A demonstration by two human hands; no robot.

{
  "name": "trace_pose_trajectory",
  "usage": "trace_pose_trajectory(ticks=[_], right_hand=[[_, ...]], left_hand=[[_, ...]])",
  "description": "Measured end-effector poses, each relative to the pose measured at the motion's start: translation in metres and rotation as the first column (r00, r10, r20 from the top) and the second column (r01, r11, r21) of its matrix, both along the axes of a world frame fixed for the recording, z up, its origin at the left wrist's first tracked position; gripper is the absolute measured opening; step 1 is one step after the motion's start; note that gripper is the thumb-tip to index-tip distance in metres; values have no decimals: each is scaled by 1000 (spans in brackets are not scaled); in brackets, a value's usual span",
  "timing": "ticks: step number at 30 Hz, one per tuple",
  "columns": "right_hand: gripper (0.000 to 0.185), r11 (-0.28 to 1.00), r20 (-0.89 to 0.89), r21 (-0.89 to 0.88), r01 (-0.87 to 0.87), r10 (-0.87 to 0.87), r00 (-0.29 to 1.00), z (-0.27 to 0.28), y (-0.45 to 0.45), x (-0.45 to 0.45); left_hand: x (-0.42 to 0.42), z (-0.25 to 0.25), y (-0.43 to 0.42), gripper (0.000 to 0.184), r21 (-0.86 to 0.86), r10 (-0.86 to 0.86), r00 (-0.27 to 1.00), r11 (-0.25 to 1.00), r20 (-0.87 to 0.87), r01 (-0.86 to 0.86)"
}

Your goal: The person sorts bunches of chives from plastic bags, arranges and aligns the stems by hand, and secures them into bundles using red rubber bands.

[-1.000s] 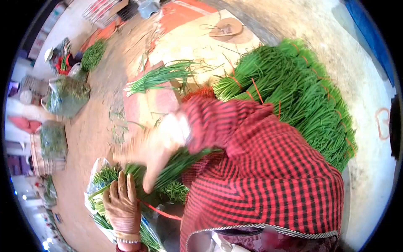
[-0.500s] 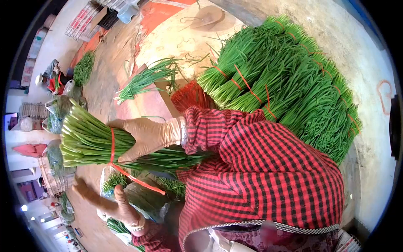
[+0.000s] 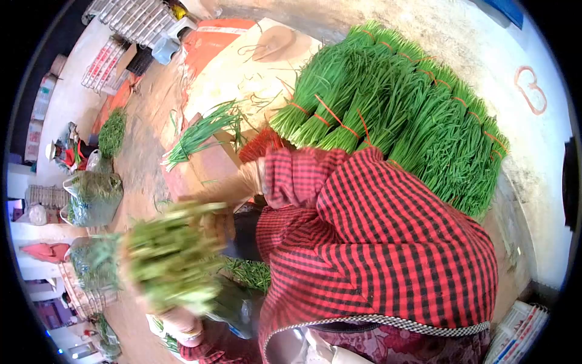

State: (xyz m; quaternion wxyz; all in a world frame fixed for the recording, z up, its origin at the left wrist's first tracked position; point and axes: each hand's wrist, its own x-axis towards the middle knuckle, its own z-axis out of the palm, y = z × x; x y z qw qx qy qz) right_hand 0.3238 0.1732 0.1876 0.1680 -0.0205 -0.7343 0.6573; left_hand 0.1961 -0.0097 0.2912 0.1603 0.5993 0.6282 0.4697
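A thick bundle of green stalks [image 3: 173,258] hangs at the lower left, blurred, its pale cut ends turned to the camera. My right hand [image 3: 227,188], gloved, reaches from the checked sleeve and holds it from behind; its fingers are partly hidden. My left hand [image 3: 182,324] is below the bundle, its fingers covered by the stalks. Beyond, a smaller loose bunch [image 3: 203,133] lies on a pinkish block [image 3: 209,167], beside red ties [image 3: 260,144]. Several banded bundles [image 3: 400,103] are stacked at the right.
Below the hands a plastic bag [image 3: 239,306] stands near more greens [image 3: 248,273]. A sandal-like object [image 3: 274,43] lies on the pale sheet [image 3: 230,67]. At the far left are filled bags [image 3: 94,197] and a person [image 3: 70,151]. A wall [image 3: 536,158] rises at the right.
The bundle has turned so its cut ends face the camera, and has moved lower. My left hand, apart from it before, is now beneath it. The view has shifted slightly.
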Motion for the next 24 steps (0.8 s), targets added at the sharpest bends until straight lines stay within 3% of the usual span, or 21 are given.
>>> trace_pose_trajectory(ticks=[1,2,3,4,7,10,11,12,13,14,15,16,17,18,19,20,21,23,24], right_hand=[[38,998,20,-52,-21,22,1000,-7,-5,-3],[39,995,34,-97,-31,35,999,-15,-10,-6],[39,990,48,-134,-34,41,998,-22,-15,-6],[39,986,63,-164,-28,38,997,-29,-19,-6],[40,977,72,-210,25,-10,997,-46,-24,7],[42,958,29,-185,220,-218,975,-62,-9,48],[43,869,247,-352,349,-273,930,-33,-13,77],[40,852,231,-270,449,-395,889,-27,-2,102],[36,850,187,-18,527,-515,837,-40,22,133],[32,757,141,194,624,-651,746,-33,36,170],[32,547,318,-162,821,-758,569,3,13,193],[41,480,327,-162,862,-798,506,12,17,231],[53,311,193,122,943,-939,285,9,24,272],[64,29,36,384,923,-999,16,7,32,312],[76,-181,-24,377,908,-982,-186,13,21,332],[88,-381,-75,348,857,-922,-380,19,10,353],[96,-469,-145,320,823,-883,-446,12,11,395],[104,-568,-221,305,765,-823,-523,-7,-10,439],[100,-582,-188,322,747,-813,-552,-29,-24,455]], left_hand=[[9,-1,9,68,-84,-145,837,989,-528,118],[19,-2,18,69,-101,-237,549,959,-802,267],[39,-7,25,67,-269,-366,397,922,-842,278],[45,-29,24,61,-265,-352,280,915,-893,305],[42,-73,18,60,-78,-244,437,928,-866,364],[42,-83,2,77,-18,-174,547,960,-819,280],[38,-85,-5,84,-28,-175,578,967,-797,253],[30,-88,-10,85,-22,-166,613,972,-773,235],[21,-94,-16,82,-17,-149,677,980,-721,197],[8,-107,-24,80,-23,-113,749,991,-653,129],[-6,-127,-32,77,-39,-70,814,998,-577,59],[-27,-153,-40,72,-61,-36,876,998,-480,8],[-46,-187,-51,67,-93,5,925,995,-379,-44],[-59,-224,-65,60,-139,92,996,986,1,-91],[-69,-265,-84,54,-202,198,908,971,370,-129],[-88,-306,-106,49,-265,251,856,954,452,-140],[-102,-346,-130,44,-323,302,796,936,525,-142],[-105,-404,-182,38,-393,393,795,895,462,-214],[-97,-433,-211,35,-373,436,613,897,659,-237]])
